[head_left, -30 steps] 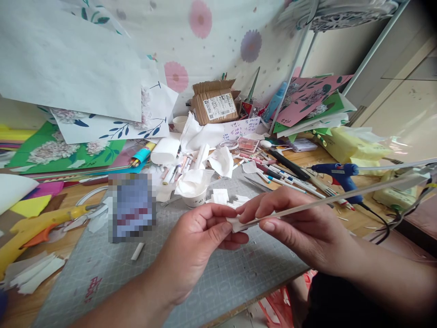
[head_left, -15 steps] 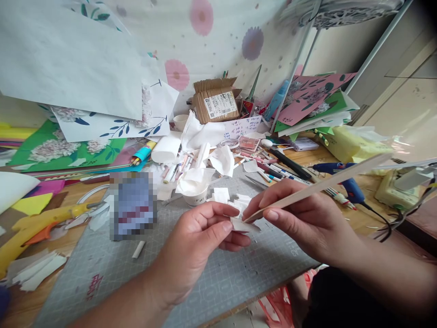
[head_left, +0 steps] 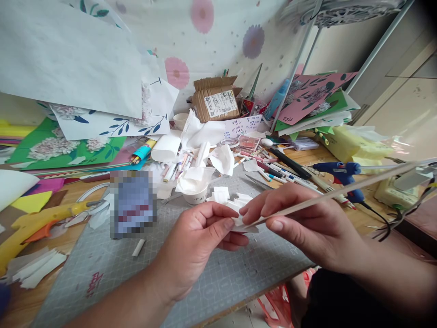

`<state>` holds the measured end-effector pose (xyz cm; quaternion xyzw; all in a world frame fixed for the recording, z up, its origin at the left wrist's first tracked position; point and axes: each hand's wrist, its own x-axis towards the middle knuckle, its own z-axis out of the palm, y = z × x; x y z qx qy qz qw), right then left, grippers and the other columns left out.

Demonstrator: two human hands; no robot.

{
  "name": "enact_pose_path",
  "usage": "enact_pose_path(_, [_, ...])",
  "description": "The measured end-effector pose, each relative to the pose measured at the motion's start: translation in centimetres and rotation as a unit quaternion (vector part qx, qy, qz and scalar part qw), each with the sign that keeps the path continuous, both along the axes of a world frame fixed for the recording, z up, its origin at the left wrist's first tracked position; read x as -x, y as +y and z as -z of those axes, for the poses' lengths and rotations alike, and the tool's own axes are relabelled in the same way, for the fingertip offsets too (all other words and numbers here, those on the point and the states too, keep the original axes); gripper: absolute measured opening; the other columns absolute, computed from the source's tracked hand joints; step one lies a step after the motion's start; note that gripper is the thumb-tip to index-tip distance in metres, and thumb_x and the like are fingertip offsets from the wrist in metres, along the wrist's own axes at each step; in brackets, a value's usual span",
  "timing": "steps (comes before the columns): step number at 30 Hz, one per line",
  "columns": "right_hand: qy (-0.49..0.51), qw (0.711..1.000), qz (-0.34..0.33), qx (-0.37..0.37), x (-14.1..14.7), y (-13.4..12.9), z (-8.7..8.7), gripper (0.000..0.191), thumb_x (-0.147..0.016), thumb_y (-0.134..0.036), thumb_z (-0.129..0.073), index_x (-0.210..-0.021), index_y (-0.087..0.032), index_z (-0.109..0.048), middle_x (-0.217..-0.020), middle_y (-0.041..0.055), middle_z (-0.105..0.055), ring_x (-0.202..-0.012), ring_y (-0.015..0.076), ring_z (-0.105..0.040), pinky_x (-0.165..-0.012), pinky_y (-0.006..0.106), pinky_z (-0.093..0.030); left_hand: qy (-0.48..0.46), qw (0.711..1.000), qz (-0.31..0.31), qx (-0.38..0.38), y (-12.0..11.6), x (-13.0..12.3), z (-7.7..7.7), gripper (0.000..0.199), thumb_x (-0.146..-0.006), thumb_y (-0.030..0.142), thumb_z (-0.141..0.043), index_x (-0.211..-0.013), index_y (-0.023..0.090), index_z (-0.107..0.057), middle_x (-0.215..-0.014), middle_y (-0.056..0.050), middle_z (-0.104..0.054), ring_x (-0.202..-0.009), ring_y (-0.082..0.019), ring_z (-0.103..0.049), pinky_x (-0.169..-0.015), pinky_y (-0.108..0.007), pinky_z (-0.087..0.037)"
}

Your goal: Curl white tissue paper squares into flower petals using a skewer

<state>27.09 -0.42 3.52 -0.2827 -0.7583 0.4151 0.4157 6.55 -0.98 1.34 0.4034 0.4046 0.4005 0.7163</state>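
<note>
Over the grey cutting mat (head_left: 136,291), my left hand (head_left: 200,241) pinches a small piece of white paper (head_left: 251,229) between thumb and fingers. My right hand (head_left: 303,230) grips a long, pale flat stick (head_left: 324,197) that slants up to the right. The stick's lower tip meets the paper, and my right fingertips are close beside my left ones. Part of the paper is hidden by the fingers. Behind the hands are loose white paper pieces (head_left: 221,195) and a small white cup (head_left: 195,197) with tissue over it.
Left on the mat stands a blurred-out object (head_left: 134,205); a small white strip (head_left: 138,248) lies near it. Yellow scissors-like handles (head_left: 44,218) lie at far left. A blue glue gun (head_left: 341,175) with a cord is at right. Pens (head_left: 287,175) and a cardboard box (head_left: 215,102) fill the back.
The stick has tilted and shifted slightly right, and its flat face now shows narrower. My right fingers have moved a little over the paper. My left hand is nearly unmoved.
</note>
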Motion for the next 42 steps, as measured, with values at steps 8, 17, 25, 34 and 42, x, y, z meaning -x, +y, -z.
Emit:
enact_pose_path(8, [-0.007,0.998,0.04,-0.04,0.23,-0.1,0.0,0.01,-0.09,-0.018,-0.061,-0.097,-0.025,-0.06,-0.093,0.0046,-0.072,-0.086,0.0191,-0.071,-0.075,0.031,-0.058,0.015,1.0,-0.007,-0.002,0.04,-0.03,-0.2,0.015,-0.079,0.027,-0.073,-0.083,0.014,-0.068,-0.075,-0.003,-0.074,-0.066,-0.016,-0.071,-0.063,-0.025,-0.053])
enact_pose_path(17, [0.078,0.996,0.029,0.044,0.48,0.2,-0.29,0.005,-0.091,-0.023,-0.062,-0.095,-0.025,-0.063,-0.088,0.0052,-0.073,-0.086,0.0205,-0.071,-0.076,0.032,-0.06,0.022,1.0,-0.006,-0.013,0.08,0.08,0.18,0.014,-0.079,0.028,-0.072,-0.08,0.016,-0.067,-0.074,-0.002,-0.072,-0.066,-0.016,-0.07,-0.064,-0.025,-0.052])
enact_pose_path(25, [0.066,0.997,0.035,0.035,0.62,0.09,-0.19,0.003,-0.09,-0.021,-0.062,-0.092,-0.022,-0.064,-0.089,0.0042,-0.072,-0.085,0.0179,-0.071,-0.075,0.028,-0.058,0.047,0.998,-0.007,-0.043,0.0,-0.03,0.23,0.008,-0.079,0.024,-0.071,-0.077,0.016,-0.068,-0.075,0.0,-0.071,-0.067,-0.014,-0.068,-0.066,-0.026,-0.057])
enact_pose_path(34, [0.013,0.999,0.038,0.008,0.78,-0.01,-0.09,0.004,-0.09,-0.018,-0.061,-0.093,-0.018,-0.062,-0.089,0.0071,-0.071,-0.082,0.0194,-0.07,-0.07,0.03,-0.057,0.061,0.995,-0.02,-0.074,-0.17,-0.53,-0.6,0.004,-0.075,0.014,-0.072,-0.071,0.016,-0.071,-0.069,0.001,-0.071,-0.067,-0.014,-0.066,-0.065,-0.025,-0.061])
enact_pose_path(42, [0.031,0.999,0.037,-0.011,0.72,-0.06,-0.05,0.007,-0.09,-0.012,-0.058,-0.092,-0.016,-0.063,-0.089,0.0069,-0.068,-0.083,0.0174,-0.07,-0.072,0.028,-0.057,0.1,0.985,-0.014,-0.137,-0.21,-0.28,0.34,0.004,-0.079,0.017,-0.067,-0.077,0.019,-0.07,-0.074,0.001,-0.074,-0.069,-0.014,-0.069,-0.069,-0.026,-0.061])
